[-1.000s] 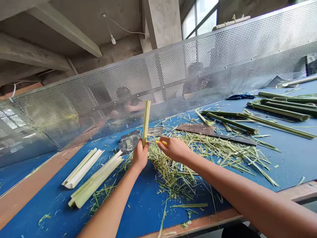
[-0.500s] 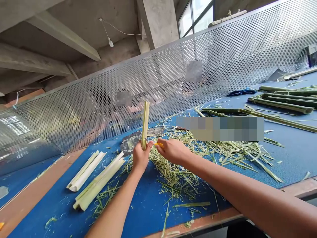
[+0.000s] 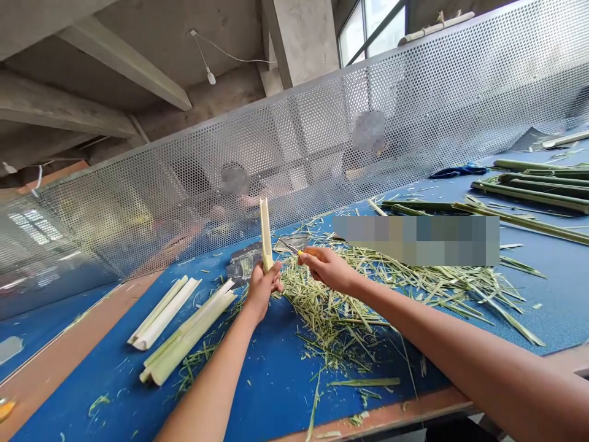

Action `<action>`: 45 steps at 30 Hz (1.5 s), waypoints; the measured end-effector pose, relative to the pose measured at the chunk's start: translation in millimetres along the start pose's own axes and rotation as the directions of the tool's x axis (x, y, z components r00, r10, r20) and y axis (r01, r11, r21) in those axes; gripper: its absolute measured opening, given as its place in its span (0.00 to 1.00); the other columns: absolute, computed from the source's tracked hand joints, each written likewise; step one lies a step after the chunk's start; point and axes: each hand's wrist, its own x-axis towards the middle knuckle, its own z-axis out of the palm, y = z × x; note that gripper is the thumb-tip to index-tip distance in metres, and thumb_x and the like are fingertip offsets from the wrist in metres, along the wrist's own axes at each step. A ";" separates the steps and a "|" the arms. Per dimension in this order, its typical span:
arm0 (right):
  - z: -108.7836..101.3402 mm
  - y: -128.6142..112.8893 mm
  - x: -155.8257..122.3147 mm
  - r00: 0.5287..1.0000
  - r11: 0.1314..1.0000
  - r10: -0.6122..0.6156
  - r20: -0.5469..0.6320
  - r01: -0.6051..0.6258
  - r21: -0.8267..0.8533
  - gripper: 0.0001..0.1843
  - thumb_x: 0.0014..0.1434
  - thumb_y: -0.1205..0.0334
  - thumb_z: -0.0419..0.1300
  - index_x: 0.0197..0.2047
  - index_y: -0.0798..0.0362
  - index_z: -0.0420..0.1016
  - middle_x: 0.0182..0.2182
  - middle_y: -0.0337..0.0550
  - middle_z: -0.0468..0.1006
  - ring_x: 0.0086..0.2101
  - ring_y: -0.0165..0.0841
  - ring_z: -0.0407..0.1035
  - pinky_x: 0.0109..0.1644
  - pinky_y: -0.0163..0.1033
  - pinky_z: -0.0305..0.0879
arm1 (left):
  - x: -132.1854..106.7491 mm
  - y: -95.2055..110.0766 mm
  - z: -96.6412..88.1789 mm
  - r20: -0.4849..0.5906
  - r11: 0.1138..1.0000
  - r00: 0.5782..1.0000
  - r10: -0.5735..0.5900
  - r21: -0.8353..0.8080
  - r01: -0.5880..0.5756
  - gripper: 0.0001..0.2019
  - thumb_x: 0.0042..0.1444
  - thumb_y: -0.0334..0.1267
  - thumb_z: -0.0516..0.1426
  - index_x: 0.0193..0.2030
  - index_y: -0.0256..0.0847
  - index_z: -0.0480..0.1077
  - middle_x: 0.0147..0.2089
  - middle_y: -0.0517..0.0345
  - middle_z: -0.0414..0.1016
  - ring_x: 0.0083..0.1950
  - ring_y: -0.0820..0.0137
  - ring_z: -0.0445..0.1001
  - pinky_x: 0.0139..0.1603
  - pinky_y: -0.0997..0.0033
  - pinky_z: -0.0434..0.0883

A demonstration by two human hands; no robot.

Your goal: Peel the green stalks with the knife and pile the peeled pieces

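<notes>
My left hand (image 3: 263,287) is wrapped round the lower end of a pale split bamboo piece (image 3: 265,230), which stands nearly upright with its hollow side showing. To the right of it, my right hand (image 3: 326,267) grips a knife (image 3: 291,247) with a yellow handle and a thin dark blade. The blade points up and left toward the bamboo, with a gap between them. Under and beside both hands lies a heap of green and pale shavings (image 3: 331,307). Left of my left hand, several peeled bamboo pieces (image 3: 184,337) rest side by side on the blue tabletop (image 3: 257,393).
A perforated metal screen (image 3: 299,141) runs along the back of the table. Dark green bamboo lengths (image 3: 529,189) lie at the right, near a dark blue cloth (image 3: 458,171). Dark flat scraps (image 3: 243,263) sit behind my left hand. A wooden edge (image 3: 386,417) borders the front.
The knife has drawn away from the bamboo and swung upward, so its blade now shows. The bamboo piece has turned and tilted slightly left, exposing its hollow side. The camera view shifts slightly.
</notes>
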 end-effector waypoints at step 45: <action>-1.6 -0.1 -4.9 0.989 0.605 -0.124 -0.075 0.015 -0.796 0.21 0.59 0.45 0.48 0.44 0.45 0.75 0.21 0.41 0.74 0.22 0.31 0.65 0.25 0.34 0.46 | 0.3 -3.3 -2.2 0.027 0.956 1.000 0.009 0.294 -0.016 0.18 0.40 0.48 0.65 0.27 0.39 0.64 0.17 0.71 0.56 0.13 0.82 0.55 0.14 0.79 0.57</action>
